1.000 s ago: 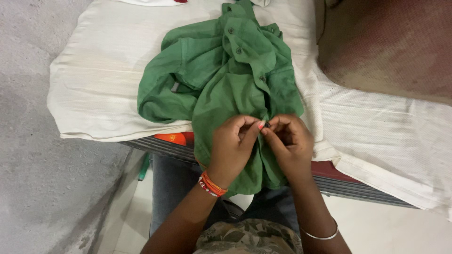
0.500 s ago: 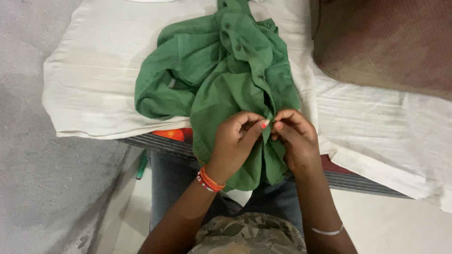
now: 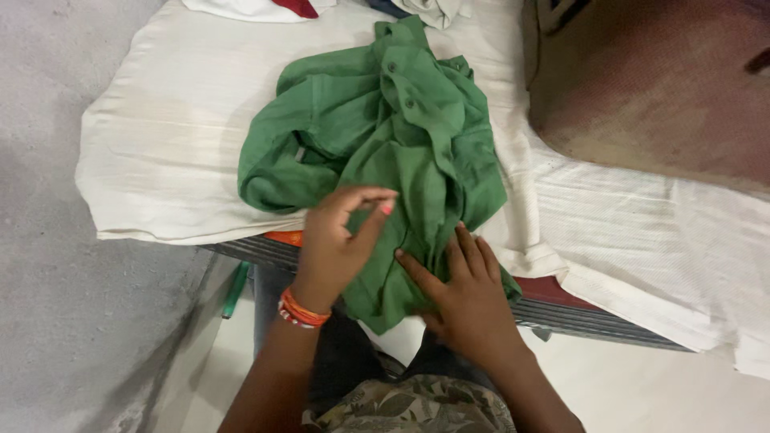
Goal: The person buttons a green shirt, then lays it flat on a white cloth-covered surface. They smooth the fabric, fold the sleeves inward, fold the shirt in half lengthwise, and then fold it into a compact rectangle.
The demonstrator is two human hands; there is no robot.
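Green shirt (image 3: 385, 152) crumpled mid-frame on a white cloth (image 3: 160, 152), left hand (image 3: 337, 240) loosely curled above its hem, gripping nothing, right hand (image 3: 465, 293) open, flat on the fabric

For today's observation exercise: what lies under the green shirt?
The green shirt lies crumpled on a cream cloth spread over a table with a striped edge. The right hand presses its lower part. What is directly beneath the shirt is covered.

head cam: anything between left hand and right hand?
Only green shirt fabric: a narrow strip of it shows between the left hand and right hand, head view.
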